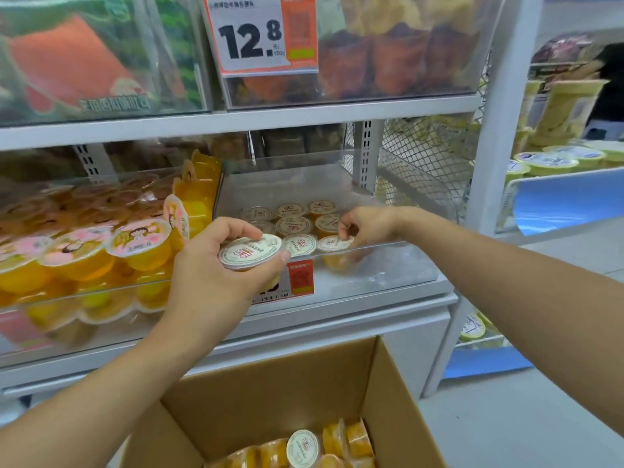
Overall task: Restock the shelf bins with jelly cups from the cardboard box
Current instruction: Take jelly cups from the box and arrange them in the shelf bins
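Note:
My left hand grips an orange jelly cup with a white lid, held just in front of the clear shelf bin. My right hand reaches into that bin and pinches the lid edge of another jelly cup at the bin's front right. Several white-lidded cups stand in rows on the bin floor. Below, the open cardboard box holds several more orange jelly cups lying at its bottom.
A neighbouring bin on the left is full of larger yellow jelly cups with pink lids. Upper bins carry a 12.8 price tag. A red price label hangs on the bin front. Wire mesh and another shelf lie to the right.

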